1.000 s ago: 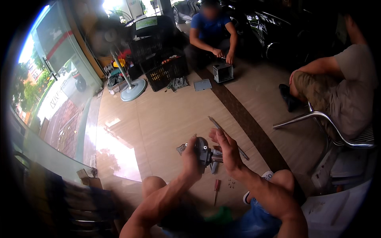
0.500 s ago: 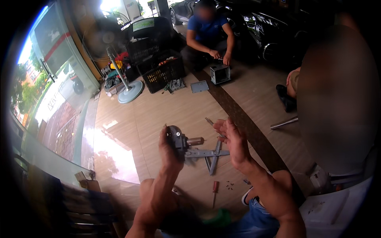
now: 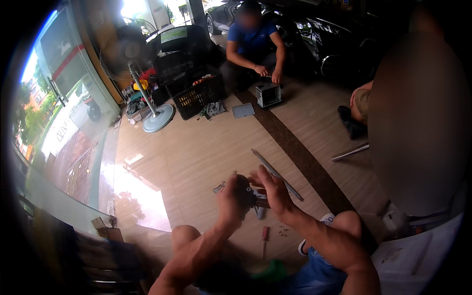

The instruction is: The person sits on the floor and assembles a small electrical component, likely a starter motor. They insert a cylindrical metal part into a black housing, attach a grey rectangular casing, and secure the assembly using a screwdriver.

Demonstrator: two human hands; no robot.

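Below both hands (image 3: 232, 200) (image 3: 276, 196), glossy beige floor (image 3: 196, 152) reaches a glass door (image 3: 65, 46)

Smooth dark device (image 3: 243, 185), glossy floor (image 3: 206, 147), dull metal strip (image 3: 279, 176), black plastic crate (image 3: 189, 102).

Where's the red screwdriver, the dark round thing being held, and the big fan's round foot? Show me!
Red screwdriver (image 3: 265, 234): head view, on its handle.
Dark round thing (image 3: 243, 186): head view, on its rounded body.
Fan's round foot (image 3: 163, 119): head view, on its pale top.
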